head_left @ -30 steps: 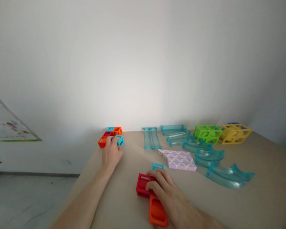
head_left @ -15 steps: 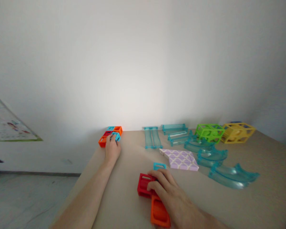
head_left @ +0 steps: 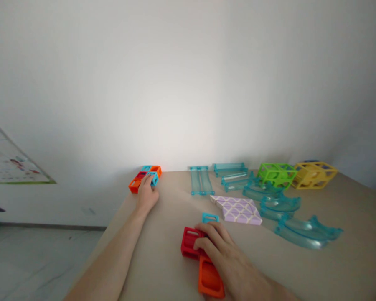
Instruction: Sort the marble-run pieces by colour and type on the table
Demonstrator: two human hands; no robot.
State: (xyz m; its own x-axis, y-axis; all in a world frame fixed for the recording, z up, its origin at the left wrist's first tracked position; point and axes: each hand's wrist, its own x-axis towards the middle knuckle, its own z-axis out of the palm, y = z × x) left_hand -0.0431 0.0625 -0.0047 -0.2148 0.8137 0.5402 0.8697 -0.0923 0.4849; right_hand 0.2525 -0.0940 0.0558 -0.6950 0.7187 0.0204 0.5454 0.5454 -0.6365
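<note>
At the table's (head_left: 163,242) far left, the left hand (head_left: 147,196) holds a blue cube (head_left: 154,179) in a narrow grip beside a block cluster (head_left: 141,175), seemingly so it sits flush, while the right hand (head_left: 224,248) covers a red block (head_left: 188,243), clasping or merely steadying, I cannot tell.

Near the far edge of the desk (head_left: 163,234), by the pale wall (head_left: 188,83), two straight tracks (head_left: 206,182) lie side by side; two crosswise tracks (head_left: 228,169) sit to their right. Three curved tracks (head_left: 278,207), clear blue like the others, step from there toward the right edge. Purple tiles (head_left: 238,210) lie left of them. A green frame (head_left: 277,177) and a yellow frame (head_left: 315,175) stand toward the far right corner. Beyond the left edge show a poster (head_left: 14,165) and the grey floor (head_left: 44,259).
</note>
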